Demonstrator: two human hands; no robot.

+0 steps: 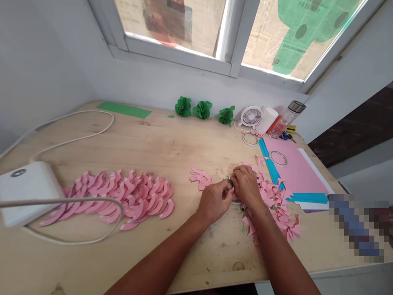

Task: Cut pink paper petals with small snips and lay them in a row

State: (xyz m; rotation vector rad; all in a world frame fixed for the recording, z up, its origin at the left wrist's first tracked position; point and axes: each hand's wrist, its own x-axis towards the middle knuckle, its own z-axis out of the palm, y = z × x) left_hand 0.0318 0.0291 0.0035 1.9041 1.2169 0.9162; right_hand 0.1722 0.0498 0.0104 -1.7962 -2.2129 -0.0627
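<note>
My left hand (216,200) and my right hand (245,184) meet over the wooden table, fingers closed in pinches. Between the fingertips shows a sliver of a pink paper piece (232,190), seemingly pinched by the left hand. A small dark metallic thing (229,180) peeks out at the fingertips; the hands hide most of it. Just left of them lies a small cluster of curved pink paper pieces (201,178). Pink paper scraps (276,200) are heaped by my right forearm. A roll of tape, partly covered, sits under the hands.
Overlapping pink paper curves (138,200) spread at left, beside a white power bank (30,192) with a looping white cable (118,205). Green paper balls (202,110), a small fan (251,116) and a glass bottle (287,119) line the back. Pink sheets (297,176) lie right.
</note>
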